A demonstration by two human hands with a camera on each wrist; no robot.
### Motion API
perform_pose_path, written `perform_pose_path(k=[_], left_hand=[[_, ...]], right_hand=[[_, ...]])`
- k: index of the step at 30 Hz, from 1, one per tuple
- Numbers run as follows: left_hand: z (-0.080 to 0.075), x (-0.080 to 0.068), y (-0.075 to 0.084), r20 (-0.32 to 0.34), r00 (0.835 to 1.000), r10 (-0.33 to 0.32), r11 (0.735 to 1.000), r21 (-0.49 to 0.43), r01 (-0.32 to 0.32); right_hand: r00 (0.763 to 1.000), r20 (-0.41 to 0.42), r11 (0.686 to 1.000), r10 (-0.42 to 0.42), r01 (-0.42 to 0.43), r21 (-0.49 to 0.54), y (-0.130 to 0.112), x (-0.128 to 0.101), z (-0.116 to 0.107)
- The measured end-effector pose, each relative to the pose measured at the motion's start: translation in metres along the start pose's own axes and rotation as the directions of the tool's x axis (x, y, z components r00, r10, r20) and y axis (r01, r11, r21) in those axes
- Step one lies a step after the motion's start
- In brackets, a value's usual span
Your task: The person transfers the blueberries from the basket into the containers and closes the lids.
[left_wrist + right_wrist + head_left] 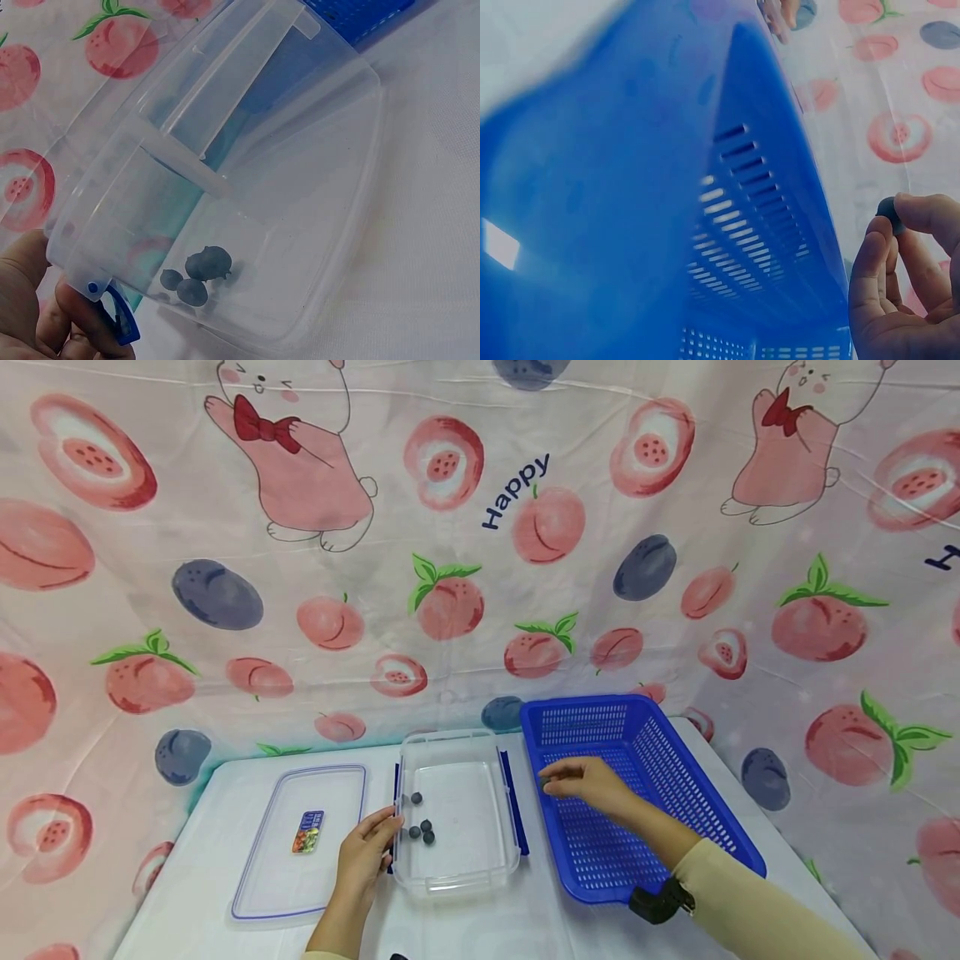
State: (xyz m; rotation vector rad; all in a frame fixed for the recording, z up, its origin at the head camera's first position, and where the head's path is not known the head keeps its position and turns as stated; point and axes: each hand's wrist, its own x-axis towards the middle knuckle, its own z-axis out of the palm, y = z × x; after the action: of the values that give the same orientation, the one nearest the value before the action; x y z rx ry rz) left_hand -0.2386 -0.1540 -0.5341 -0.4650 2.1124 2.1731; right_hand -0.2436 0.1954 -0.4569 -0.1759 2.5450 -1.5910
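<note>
A clear plastic container [472, 793] stands in the middle of the table, its blue side latches [513, 802] hanging down. Several blueberries [416, 832] lie inside it near its left wall; the left wrist view shows blueberries [192, 292] gathered close together. My left hand [367, 847] grips the container's left rim, thumb on the wall and curled fingers [79, 311] by the blue latch. Over the left edge of a blue basket [551, 835], my right hand [592, 785] pinches one blueberry [890, 214] between thumb and fingertips.
To the left lies a flat clear lid [262, 868] with a blue-edged rim and a colourful label [307, 832]. A fruit-printed cloth [450, 610] hangs behind the white table [195, 860]. A black strapped device [660, 902] sits at the right wrist.
</note>
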Motion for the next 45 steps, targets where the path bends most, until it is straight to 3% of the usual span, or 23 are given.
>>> perform_pose_path(k=[17, 28, 45], left_hand=[[-0.001, 0.002, 0.000, 0.004, 1.000, -0.012, 1.000, -0.009, 0.012], [-0.001, 0.004, 0.000, 0.004, 1.000, -0.014, 1.000, -0.006, 0.014], [-0.002, 0.005, 0.002, 0.006, 1.000, -0.020, 1.000, 0.017, 0.020]], right_hand=[[0.998, 0.058, 0.997, -0.004, 0.000, 0.081, -0.008, 0.002, 0.022], [0.997, 0.080, 0.997, -0.019, 0.012, 0.077, -0.015, 0.007, 0.033], [0.993, 0.116, 0.991, -0.015, 0.000, 0.134, -0.017, 0.027, 0.060]])
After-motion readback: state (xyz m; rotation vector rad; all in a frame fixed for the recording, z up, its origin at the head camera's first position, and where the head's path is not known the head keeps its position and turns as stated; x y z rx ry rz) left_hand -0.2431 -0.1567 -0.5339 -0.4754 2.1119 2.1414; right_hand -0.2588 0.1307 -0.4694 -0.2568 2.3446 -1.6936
